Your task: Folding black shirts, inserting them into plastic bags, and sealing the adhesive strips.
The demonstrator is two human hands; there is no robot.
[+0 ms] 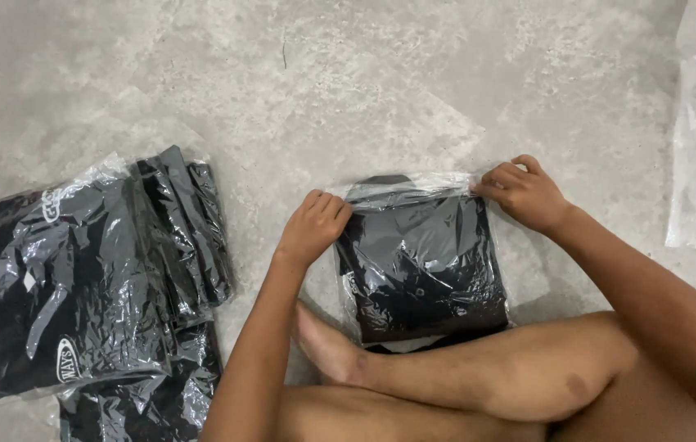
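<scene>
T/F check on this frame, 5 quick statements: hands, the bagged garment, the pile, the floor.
1. Both hands grip the far edge of the bagged black garment. True: left hand at its left corner, right hand at its right corner.
2. The garment lies on a wooden table. False: it lies on the grey concrete floor.
3. A pile of bagged black garments sits to the person's left. True.
4. The garment being held is white. False: it is black, in clear plastic.
5. The person's bare foot rests near the bag's near-left corner. True.
</scene>
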